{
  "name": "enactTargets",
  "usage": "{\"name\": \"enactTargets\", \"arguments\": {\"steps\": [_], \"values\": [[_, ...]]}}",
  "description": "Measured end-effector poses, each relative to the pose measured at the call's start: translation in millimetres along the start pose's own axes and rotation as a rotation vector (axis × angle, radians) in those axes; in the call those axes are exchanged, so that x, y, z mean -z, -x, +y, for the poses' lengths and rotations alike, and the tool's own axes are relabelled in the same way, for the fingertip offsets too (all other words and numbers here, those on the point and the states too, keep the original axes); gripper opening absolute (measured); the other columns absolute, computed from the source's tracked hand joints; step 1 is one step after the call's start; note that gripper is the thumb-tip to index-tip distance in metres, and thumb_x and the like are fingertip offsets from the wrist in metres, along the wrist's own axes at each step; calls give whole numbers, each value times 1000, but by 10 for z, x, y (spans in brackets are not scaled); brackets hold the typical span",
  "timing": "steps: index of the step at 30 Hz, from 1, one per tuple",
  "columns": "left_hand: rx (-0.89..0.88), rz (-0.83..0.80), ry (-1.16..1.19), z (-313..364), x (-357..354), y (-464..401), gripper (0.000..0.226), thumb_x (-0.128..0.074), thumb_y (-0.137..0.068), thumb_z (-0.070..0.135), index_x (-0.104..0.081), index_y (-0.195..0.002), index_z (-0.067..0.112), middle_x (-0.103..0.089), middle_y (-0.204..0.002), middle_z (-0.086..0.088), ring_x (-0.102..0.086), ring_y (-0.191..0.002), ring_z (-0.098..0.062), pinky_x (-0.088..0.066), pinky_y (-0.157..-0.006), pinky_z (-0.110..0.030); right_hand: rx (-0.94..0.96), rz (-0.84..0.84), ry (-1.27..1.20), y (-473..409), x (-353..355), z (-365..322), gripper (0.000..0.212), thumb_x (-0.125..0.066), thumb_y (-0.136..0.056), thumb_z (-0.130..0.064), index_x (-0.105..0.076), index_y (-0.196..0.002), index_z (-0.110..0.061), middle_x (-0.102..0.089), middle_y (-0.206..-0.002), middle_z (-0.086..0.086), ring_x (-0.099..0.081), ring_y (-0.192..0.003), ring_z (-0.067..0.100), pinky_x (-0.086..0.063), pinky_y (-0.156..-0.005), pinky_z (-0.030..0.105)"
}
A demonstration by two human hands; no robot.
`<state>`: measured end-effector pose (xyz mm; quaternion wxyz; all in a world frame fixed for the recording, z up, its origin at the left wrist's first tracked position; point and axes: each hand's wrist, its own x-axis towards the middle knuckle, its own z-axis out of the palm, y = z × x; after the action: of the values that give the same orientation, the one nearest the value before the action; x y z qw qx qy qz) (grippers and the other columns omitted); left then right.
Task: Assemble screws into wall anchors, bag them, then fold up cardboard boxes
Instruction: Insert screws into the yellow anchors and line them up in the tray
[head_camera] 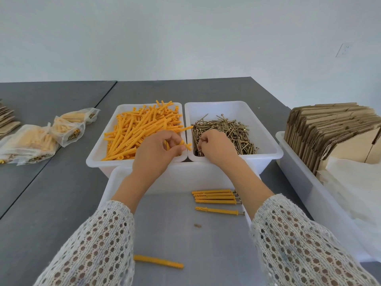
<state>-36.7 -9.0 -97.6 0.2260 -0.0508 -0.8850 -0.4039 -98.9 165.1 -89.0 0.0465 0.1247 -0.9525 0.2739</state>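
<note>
My left hand (pixel 158 150) holds a few orange wall anchors (pixel 186 145) over the right edge of the white anchor bin (pixel 97 153), which is full of loose anchors (pixel 140 133). My right hand (pixel 216 148) reaches into the screw bin (pixel 268 147), fingers curled over the brass screws (pixel 228 131); whether it holds one is hidden. In the near white tray (pixel 115 178), several anchors with screws inserted (pixel 215 196) lie side by side. One bare anchor (pixel 158 261) lies near the front.
Filled clear bags (pixel 28 143) of anchors sit on the grey table (pixel 51 193) at left. A long white bin (pixel 299 178) at right holds flat cardboard boxes (pixel 329 131) and empty plastic bags (pixel 358 188). A small brown bit (pixel 197 225) lies in the tray.
</note>
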Motion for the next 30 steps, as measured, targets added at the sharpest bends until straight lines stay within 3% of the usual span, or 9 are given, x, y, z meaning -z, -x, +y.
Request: {"name": "enactTargets", "arguments": {"steps": [3,9,13,16,21,23,25,27,30], "values": [[-34,61,45,52,-1,22,11,-75,-85,31,-66,-84,38,-62,-78,14,-50,-66,-6,-46,-64,-31,-1,83,-26,9,2,0,27,-42,-89,-4,-68,-89,-7,-70,-87,12,-60,-70,28,-51,-65,35],[-131,209,141,202,21,37,10,-70,-91,22,-64,-90,30,-62,-86,7,-56,-74,-4,-40,-68,-9,-1,193,-91,-1,6,-6,22,-48,-92,-7,-67,-84,-14,-62,-76,1,-60,-74,25,-54,-69,39],[-86,317,251,254,61,37,8,-57,-100,24,-62,-95,20,-58,-67,6,-58,-61,-7,-46,-58,-19,44,277,-138,-1,17,-10,19,-51,-97,-12,-66,-84,-14,-61,-73,1,-57,-69,22,-53,-66,38],[-22,340,351,275,102,42,10,-51,-104,21,-55,-95,21,-66,-71,-1,-67,-63,-13,-52,-53,-30,66,346,-191,9,42,-30,17,-51,-98,-12,-67,-92,-11,-66,-78,4,-60,-72,21,-52,-67,36],[45,299,345,237,84,50,8,-61,-98,12,-55,-93,15,-71,-76,2,-73,-71,-10,-57,-57,-29,-2,479,-471,15,88,-67,13,-49,-100,-12,-61,-104,-13,-68,-76,3,-63,-68,13,-50,-68,25],[68,268,323,220,71,53,13,-66,-95,13,-55,-89,16,-73,-76,5,-73,-73,-8,-57,-62,-30,-53,480,-596,33,93,-73,13,-49,-100,-14,-53,-113,-16,-68,-70,2,-62,-62,9,-48,-65,18],[85,231,306,209,63,52,14,-68,-93,13,-55,-87,13,-74,-75,6,-72,-73,-6,-55,-69,-29,-131,462,-711,20,104,-69,20,-53,-99,-15,-46,-118,-15,-67,-72,6,-61,-63,13,-49,-67,24],[105,186,318,197,53,49,11,-66,-94,12,-56,-90,12,-75,-75,4,-72,-72,-6,-52,-72,-26,-204,404,-788,-6,136,-68,17,-56,-96,-14,-48,-111,-14,-63,-77,8,-57,-64,15,-49,-66,30],[102,119,294,194,48,51,13,-59,-98,9,-61,-106,18,-75,-77,1,-72,-71,-6,-53,-73,-20,-237,253,-934,-26,178,-59,9,-59,-93,-8,-58,-91,-16,-57,-72,3,-48,-53,9,-43,-54,25]]}}
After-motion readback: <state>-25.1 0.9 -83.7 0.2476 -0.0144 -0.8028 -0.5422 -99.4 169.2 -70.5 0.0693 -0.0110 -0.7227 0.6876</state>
